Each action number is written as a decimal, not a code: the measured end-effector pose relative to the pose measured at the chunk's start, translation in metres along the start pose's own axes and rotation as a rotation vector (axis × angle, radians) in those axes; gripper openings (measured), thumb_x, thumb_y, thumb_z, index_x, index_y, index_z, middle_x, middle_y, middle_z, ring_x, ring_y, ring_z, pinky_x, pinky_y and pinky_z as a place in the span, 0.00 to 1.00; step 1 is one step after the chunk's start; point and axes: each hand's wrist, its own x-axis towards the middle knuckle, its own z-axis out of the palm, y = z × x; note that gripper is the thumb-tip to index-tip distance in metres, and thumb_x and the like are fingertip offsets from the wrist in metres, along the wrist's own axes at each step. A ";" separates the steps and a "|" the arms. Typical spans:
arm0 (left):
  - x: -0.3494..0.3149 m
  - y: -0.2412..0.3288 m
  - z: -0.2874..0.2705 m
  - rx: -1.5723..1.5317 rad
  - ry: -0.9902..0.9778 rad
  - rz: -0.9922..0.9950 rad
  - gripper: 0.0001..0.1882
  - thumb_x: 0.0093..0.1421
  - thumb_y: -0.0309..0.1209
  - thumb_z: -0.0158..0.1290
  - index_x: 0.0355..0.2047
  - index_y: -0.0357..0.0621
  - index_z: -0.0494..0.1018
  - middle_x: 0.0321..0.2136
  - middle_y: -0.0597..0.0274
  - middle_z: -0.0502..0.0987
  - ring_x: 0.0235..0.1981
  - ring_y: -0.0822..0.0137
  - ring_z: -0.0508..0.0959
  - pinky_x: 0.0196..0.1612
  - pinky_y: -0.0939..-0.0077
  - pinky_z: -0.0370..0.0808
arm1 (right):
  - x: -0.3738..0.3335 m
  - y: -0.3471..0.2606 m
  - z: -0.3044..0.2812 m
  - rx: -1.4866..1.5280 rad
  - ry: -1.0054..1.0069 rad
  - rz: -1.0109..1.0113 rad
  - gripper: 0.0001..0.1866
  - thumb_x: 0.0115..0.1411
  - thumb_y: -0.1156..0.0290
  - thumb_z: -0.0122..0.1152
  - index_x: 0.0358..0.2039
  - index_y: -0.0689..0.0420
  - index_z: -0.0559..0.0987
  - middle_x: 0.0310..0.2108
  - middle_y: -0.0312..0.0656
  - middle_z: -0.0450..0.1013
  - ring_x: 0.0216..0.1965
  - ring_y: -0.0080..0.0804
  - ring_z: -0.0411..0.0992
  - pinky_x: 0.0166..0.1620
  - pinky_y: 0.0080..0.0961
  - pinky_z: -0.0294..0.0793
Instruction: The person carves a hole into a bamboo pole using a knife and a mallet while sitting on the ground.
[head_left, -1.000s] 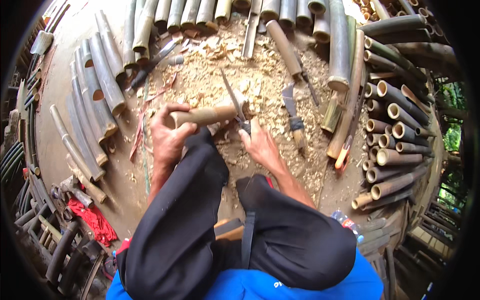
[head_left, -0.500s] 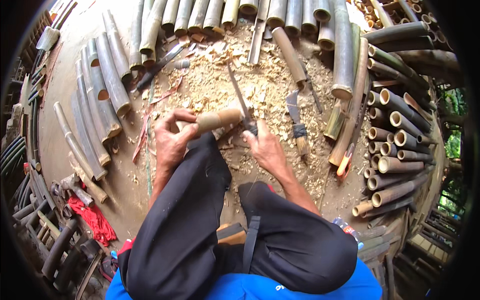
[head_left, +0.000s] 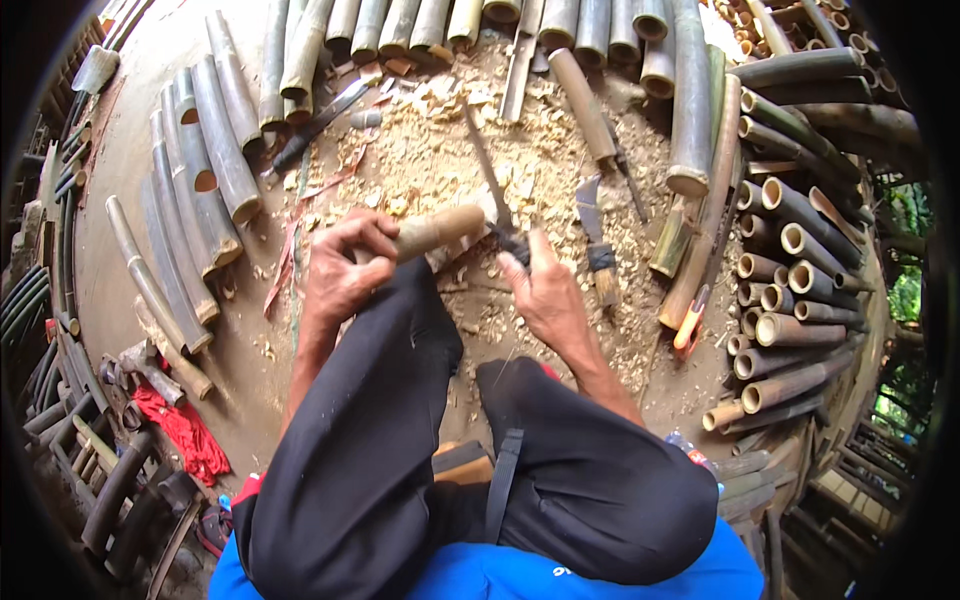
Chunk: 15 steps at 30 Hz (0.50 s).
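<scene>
Above my left knee, my left hand point(head_left: 348, 268) is closed round the near end of a short bamboo piece point(head_left: 438, 232), which points up and to the right. My right hand point(head_left: 550, 297) grips the dark wrapped handle of a long knife point(head_left: 485, 165). Its narrow blade points away from me, past the right end of the bamboo. A small gap seems to lie between blade and bamboo. Part of the handle is hidden by my fingers. Wood shavings point(head_left: 540, 200) cover the ground beyond both hands.
Another knife with a wrapped handle point(head_left: 597, 245) lies right of my right hand. Bamboo tubes stand in a row at the far side, lie at left point(head_left: 222, 140), and are stacked at right point(head_left: 800, 330). A red cloth point(head_left: 182, 435) lies at lower left, an orange-handled tool point(head_left: 690, 325) at right.
My right hand has shifted slightly right and toward me with the knife. In my left hand the bamboo has turned, and its pale cut patch no longer faces up.
</scene>
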 end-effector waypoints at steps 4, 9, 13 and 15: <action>0.006 -0.004 -0.007 -0.042 -0.015 0.005 0.06 0.42 0.20 0.58 0.24 0.38 0.80 0.39 0.58 0.80 0.43 0.68 0.79 0.52 0.73 0.73 | -0.006 -0.022 -0.005 0.106 0.341 -0.459 0.15 0.72 0.65 0.57 0.49 0.63 0.67 0.26 0.61 0.77 0.26 0.61 0.79 0.27 0.50 0.76; 0.032 0.003 -0.009 0.122 -0.122 0.114 0.13 0.41 0.21 0.60 0.31 0.40 0.80 0.41 0.60 0.77 0.46 0.67 0.77 0.51 0.73 0.73 | 0.029 0.061 0.034 -0.203 0.090 -0.060 0.22 0.69 0.62 0.60 0.50 0.67 0.66 0.25 0.63 0.77 0.27 0.64 0.79 0.29 0.54 0.78; 0.031 -0.001 -0.005 -0.189 0.134 0.021 0.27 0.51 0.25 0.69 0.52 0.42 0.76 0.44 0.59 0.77 0.46 0.64 0.80 0.50 0.71 0.79 | 0.014 0.029 0.015 -0.064 0.088 -0.015 0.21 0.70 0.62 0.59 0.50 0.66 0.66 0.27 0.64 0.78 0.31 0.65 0.79 0.34 0.55 0.77; 0.014 -0.014 -0.003 -0.538 0.281 -0.255 0.22 0.53 0.21 0.66 0.49 0.41 0.77 0.42 0.58 0.80 0.42 0.66 0.82 0.48 0.66 0.83 | 0.000 0.001 0.002 0.042 0.089 -0.044 0.20 0.71 0.62 0.59 0.50 0.65 0.67 0.27 0.63 0.78 0.31 0.65 0.79 0.34 0.55 0.76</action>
